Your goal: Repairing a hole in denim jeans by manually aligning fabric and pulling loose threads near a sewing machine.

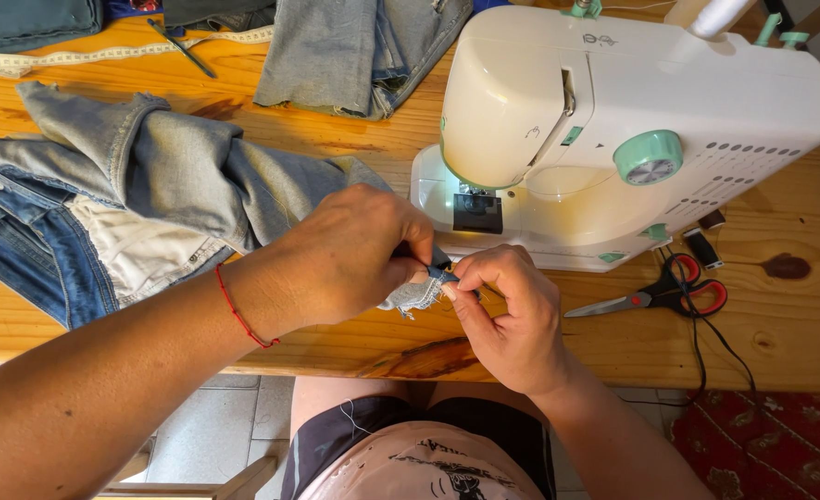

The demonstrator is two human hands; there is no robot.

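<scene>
My left hand (350, 255) and my right hand (512, 319) meet in front of a white sewing machine (613, 120) with mint-green knobs. Both pinch the frayed edge of a blue denim piece (421, 292), fingertips almost touching. The denim runs left from my hands into a pair of jeans (141, 190) lying inside out on the wooden table (780, 343), its white pocket lining showing. A red string bracelet circles my left wrist. The machine's lamp lights the needle area just behind my hands.
Red-handled scissors (660, 294) lie right of my hands, beside a black cord. More folded denim (354, 51) lies at the back, with a measuring tape (76, 56) and a dark pen. My knees, tiled floor and a red rug show below the table edge.
</scene>
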